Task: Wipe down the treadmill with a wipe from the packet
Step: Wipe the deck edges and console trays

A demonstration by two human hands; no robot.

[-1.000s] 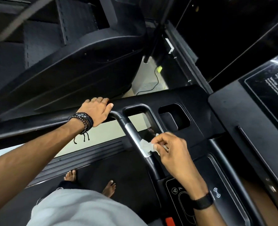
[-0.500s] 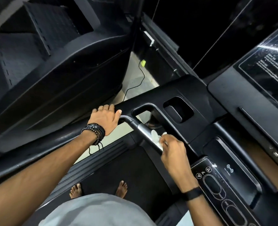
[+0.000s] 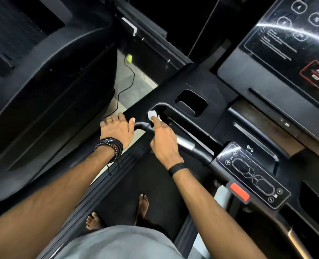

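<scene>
Down at the near edge, a grey shirt point(image 3: 115, 243) fills the bottom of the view, and past it two bare feet point(image 3: 142, 204) stand on the dark belt point(image 3: 128, 176) of the treadmill point(image 3: 218, 113). To the right of the belt, on the near part of the console, sits a control panel point(image 3: 252, 174) with oval outlines and small round buttons; a red tab point(image 3: 239, 191) lies at its near edge.

Both forearms reach forward over the belt. The left hand point(image 3: 117, 130), with beaded bands point(image 3: 111, 147) on its wrist and a ring point(image 3: 109, 119) on one finger, rests palm down on the left rail where it meets the handle, fingers loosely spread and thumb out toward the handle. The right hand point(image 3: 163, 141), a black band point(image 3: 176, 168) on its wrist, is just beside it, reaching over the curved handle point(image 3: 190, 144). Its fingertips pinch a small white wipe point(image 3: 152, 115) and press it against the inner corner of the handle loop, at the loop's far left end. The silver part of the handle shows just right of this hand.

Beyond the loop is a square recess point(image 3: 191, 102) in the black console. Farther right, the glossy display point(image 3: 293, 34) shows round icons and a red-outlined box. Far left, past the rail, a cable point(image 3: 126, 86) with a yellow-green tip runs across the pale floor point(image 3: 134, 81).
</scene>
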